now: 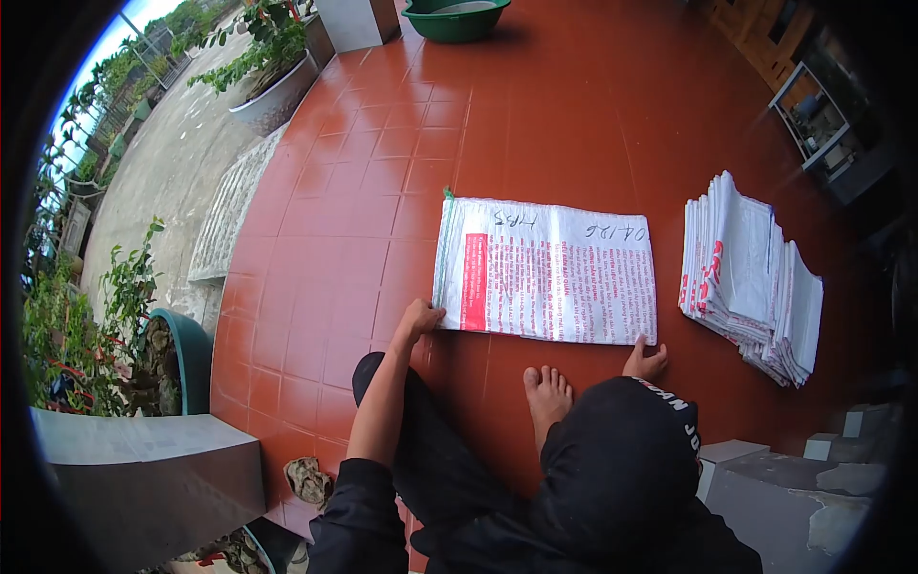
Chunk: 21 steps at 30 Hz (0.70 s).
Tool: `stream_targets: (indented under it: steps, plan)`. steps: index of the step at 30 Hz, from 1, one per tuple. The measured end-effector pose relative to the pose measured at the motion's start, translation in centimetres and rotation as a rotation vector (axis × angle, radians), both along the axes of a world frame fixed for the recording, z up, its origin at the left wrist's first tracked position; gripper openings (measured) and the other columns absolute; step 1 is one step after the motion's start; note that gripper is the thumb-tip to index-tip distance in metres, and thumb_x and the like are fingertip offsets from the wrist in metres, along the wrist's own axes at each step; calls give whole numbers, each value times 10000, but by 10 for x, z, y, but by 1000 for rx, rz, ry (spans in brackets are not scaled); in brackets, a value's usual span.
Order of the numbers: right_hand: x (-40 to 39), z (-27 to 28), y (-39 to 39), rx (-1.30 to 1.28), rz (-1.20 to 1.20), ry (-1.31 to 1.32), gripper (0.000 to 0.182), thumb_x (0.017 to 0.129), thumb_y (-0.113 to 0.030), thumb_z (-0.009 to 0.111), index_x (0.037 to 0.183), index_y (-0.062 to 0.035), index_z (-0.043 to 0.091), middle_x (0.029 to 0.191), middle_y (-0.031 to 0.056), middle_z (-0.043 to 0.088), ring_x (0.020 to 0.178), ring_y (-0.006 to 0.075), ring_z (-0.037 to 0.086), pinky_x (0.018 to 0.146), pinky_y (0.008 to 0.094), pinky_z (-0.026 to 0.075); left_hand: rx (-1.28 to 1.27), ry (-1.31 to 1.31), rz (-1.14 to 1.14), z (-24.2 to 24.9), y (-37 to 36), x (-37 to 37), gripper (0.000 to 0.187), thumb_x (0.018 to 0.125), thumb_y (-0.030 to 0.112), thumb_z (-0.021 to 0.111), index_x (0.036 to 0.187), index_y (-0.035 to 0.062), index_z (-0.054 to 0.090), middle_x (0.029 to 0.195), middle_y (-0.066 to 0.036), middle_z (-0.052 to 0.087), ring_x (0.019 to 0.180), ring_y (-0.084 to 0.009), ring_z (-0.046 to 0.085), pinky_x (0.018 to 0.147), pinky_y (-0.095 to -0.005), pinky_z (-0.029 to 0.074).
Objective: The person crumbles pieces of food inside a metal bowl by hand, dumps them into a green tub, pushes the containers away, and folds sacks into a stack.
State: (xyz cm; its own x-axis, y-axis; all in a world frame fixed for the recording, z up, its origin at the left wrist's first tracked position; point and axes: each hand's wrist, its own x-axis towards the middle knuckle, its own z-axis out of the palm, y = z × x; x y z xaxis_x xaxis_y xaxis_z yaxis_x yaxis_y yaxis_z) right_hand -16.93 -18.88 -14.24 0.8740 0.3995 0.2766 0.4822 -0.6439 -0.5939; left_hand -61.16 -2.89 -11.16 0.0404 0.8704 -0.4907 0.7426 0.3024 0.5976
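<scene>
A printed white woven sack [545, 268] lies flat on the floor before me, with a red panel, rows of red print and handwritten black marks. A green strip runs down its left edge. My left hand [421, 318] is closed on the sack's near left corner. At the near right corner my right hand [647, 361] grips the edge, its thumb on top and the other fingers partly hidden. Dark clothing covers the right forearm from view.
A stack of folded white sacks [751, 277] stands to the right on the red tiled floor [535, 124]. My bare foot [548, 394] is just below the sack. A green basin [457, 24] stands at the back, and potted plants [273, 81] line the left.
</scene>
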Motion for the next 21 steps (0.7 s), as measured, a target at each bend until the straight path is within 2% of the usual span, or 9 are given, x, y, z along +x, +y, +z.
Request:
stream_targets:
  steps: [1, 2, 4, 5, 9, 12, 16, 17, 21]
  plan:
    - [12, -9, 2, -5, -48, 42, 590, 854, -317, 662, 1250, 61, 439, 1279, 221, 471, 1183, 357, 462, 976, 462, 388, 1, -1, -4, -2, 1, 1, 353, 778, 303, 689, 807, -49, 692, 762, -216, 672, 730, -295, 677, 669, -390, 496]
    - [22, -18, 8, 211, 13, 265, 615, 838, -307, 689, 1256, 67, 436, 1280, 215, 482, 1168, 329, 484, 969, 430, 403, 1, 10, -10, -4, 1, 0, 348, 779, 297, 687, 806, -50, 691, 755, -215, 672, 722, -291, 675, 665, -387, 496]
    - [35, -19, 15, 431, 78, 485, 640, 822, -297, 716, 1262, 73, 433, 1281, 210, 492, 1153, 301, 507, 961, 398, 418, 4, 20, -15, -2, 0, 0, 342, 781, 290, 684, 805, -51, 691, 748, -214, 671, 713, -287, 674, 662, -385, 495]
    - [42, -19, 16, 523, 77, 723, 638, 800, -264, 740, 1262, 59, 443, 1282, 194, 500, 1137, 272, 522, 946, 371, 429, 5, 17, -9, -1, -1, 0, 344, 780, 289, 685, 808, -54, 690, 744, -211, 671, 712, -287, 674, 660, -384, 495]
    - [46, -4, 23, 744, 130, 1328, 577, 805, -268, 719, 1271, -27, 480, 1283, 105, 521, 1154, 221, 515, 960, 371, 419, -7, -33, 38, -1, -2, 0, 353, 783, 292, 685, 810, -60, 686, 727, -200, 669, 703, -278, 671, 655, -381, 493]
    - [27, 10, 32, 774, 142, 1584, 538, 870, -333, 630, 1307, -62, 468, 1296, 65, 520, 1201, 220, 483, 999, 412, 388, -28, -42, 2, 4, -2, -1, 356, 787, 294, 681, 808, -62, 682, 716, -194, 664, 693, -271, 667, 650, -384, 491]
    - [-4, 51, 53, 898, 295, 1349, 467, 956, -307, 517, 1314, -12, 466, 1294, 106, 531, 1167, 209, 519, 965, 385, 419, -50, -53, -34, 2, -2, -4, 400, 811, 354, 672, 824, -46, 682, 726, -141, 671, 651, -209, 629, 622, -363, 475]
    - [-12, 64, 58, 847, 366, 1104, 439, 966, -303, 504, 1266, 18, 504, 1237, 115, 569, 1104, 196, 553, 926, 352, 437, -49, -72, -66, -10, 0, -6, 412, 824, 361, 661, 833, -51, 678, 733, -142, 670, 658, -206, 623, 626, -366, 470]
    - [-61, 109, 70, 621, 556, 529, 387, 992, -262, 464, 1063, 97, 589, 1012, 129, 660, 892, 172, 615, 765, 316, 471, 26, -30, -224, -18, 0, -4, 433, 874, 371, 607, 860, -58, 667, 758, -136, 664, 691, -203, 604, 645, -377, 458]
